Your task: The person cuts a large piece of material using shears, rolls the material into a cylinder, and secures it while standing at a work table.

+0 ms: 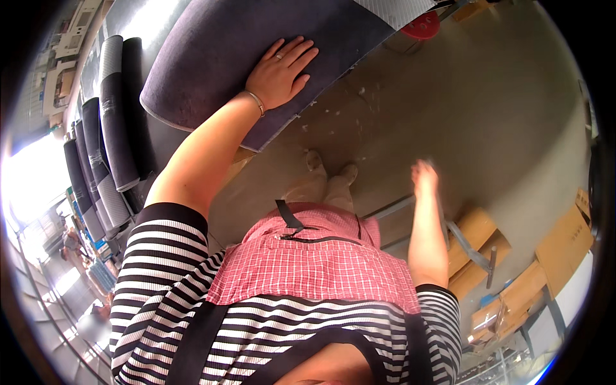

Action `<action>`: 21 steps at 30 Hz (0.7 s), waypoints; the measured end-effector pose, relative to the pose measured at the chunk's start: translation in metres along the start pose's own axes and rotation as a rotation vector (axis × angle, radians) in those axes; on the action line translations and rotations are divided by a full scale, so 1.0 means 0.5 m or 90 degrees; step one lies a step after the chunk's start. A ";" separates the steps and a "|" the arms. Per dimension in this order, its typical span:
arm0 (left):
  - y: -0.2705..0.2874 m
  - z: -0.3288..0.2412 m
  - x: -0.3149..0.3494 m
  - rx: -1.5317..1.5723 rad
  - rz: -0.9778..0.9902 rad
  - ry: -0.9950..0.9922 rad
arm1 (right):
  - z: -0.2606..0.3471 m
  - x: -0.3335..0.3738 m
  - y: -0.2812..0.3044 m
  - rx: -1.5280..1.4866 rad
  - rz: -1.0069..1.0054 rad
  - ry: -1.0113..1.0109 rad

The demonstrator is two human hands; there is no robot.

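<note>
1. Item: dark purple-grey mat (212, 58); located on the grey table (168, 140), ahead of the person and to the left; its near straight edge runs along the side facing the floor (410, 96).
2. Orientation: the long axis appears to run from lower left to upper right; a broad rounded end points lower left and looks curled over a lower layer; the upper end passes out of view, so full length cannot be confirmed; a paler, ribbed area (398, 11) shows at the upper right.
3. Left hand (276, 78): palm down on the mat, near its straight edge; fingers spread, pointing to the upper right, thumb apart; nothing gripped.
4. Right hand (423, 178): raised over the floor at the person's right, well apart from the mat; motion-blurred; cannot tell whether the fingers are pressed together or pinching anything.
5. Surroundings: dark rolls (115, 122) with paler ends lie side by side at the left; red stool (422, 27) beyond the mat; cardboard (568, 240) at the right.
6. Markings: dark print on the cardboard; too small to tell.
</note>
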State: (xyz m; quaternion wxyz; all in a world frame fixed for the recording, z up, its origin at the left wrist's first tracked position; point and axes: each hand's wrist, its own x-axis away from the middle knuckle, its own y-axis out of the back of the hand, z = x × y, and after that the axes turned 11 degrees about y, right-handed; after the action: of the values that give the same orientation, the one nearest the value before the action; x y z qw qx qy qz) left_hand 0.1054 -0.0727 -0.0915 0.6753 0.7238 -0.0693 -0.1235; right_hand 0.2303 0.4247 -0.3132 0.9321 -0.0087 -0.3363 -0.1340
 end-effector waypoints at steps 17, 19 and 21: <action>-0.009 0.002 0.011 0.009 -0.033 0.017 | 0.153 0.185 -0.507 0.483 0.449 0.247; -0.006 0.005 0.018 0.008 -0.034 0.024 | 0.029 0.098 -0.359 0.503 0.245 0.092; -0.003 -0.015 -0.034 0.027 -0.049 -0.016 | -0.110 -0.063 -0.043 1.008 0.248 0.075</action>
State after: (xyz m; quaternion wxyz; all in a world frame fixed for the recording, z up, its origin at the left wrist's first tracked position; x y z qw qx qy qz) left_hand 0.0912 -0.0607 -0.0914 0.6534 0.7386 -0.0525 -0.1573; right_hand 0.2358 0.4060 -0.3770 0.6849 0.6010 -0.2745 0.3074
